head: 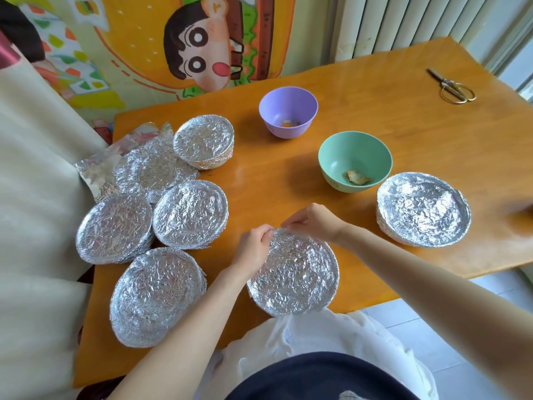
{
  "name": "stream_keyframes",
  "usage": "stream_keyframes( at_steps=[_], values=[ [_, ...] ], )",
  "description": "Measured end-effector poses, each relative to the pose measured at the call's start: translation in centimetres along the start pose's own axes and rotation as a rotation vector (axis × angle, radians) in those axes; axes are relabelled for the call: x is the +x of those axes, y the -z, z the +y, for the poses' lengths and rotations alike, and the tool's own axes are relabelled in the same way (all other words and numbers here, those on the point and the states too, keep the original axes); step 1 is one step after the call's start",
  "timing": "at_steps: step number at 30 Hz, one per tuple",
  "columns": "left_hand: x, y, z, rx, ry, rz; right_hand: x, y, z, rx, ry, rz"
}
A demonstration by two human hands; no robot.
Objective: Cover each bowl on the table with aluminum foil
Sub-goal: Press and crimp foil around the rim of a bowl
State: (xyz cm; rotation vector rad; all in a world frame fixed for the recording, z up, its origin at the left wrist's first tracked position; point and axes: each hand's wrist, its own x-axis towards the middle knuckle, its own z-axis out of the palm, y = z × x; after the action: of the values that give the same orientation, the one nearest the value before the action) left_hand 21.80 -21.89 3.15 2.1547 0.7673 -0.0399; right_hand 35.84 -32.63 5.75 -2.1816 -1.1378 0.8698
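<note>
Desk (403, 125) of orange wood is set beside a cartoon wall poster (196, 44) and a white radiator (403, 21). At its near edge the foil-covered bowl (288, 308) is placed, and the foil (297, 272) at its far rim is pinched by the left grip (253, 243) and the right grip (314, 222), close together. This foil is seen crinkled, silver, sunk in the middle and folded over the rim.

Lane open toward 11 o'clock.
I see bare table (259, 174) running between the foil-covered bowls (190, 213) at 9 and the purple bowl (288, 112) at 12; the green bowl (355, 161) blocks 1, a lone wrapped bowl (423, 209) blocks 3.
</note>
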Motion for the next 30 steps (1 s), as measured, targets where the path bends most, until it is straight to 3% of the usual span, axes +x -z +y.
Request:
stream_keyframes(
  at_steps=[8,21,30],
  values=[
    [-0.2,0.4,0.0,0.076,0.010,-0.007,-0.8,-0.7,1.2,-0.101,-0.137,-0.073],
    [0.1,-0.7,1.1,0.067,-0.080,0.120,1.0,1.2,0.1,-0.116,-0.055,-0.075],
    [0.4,-0.8,1.2,0.016,-0.100,0.146,0.1,-1.1,-0.1,-0.274,0.024,0.114]
  ],
)
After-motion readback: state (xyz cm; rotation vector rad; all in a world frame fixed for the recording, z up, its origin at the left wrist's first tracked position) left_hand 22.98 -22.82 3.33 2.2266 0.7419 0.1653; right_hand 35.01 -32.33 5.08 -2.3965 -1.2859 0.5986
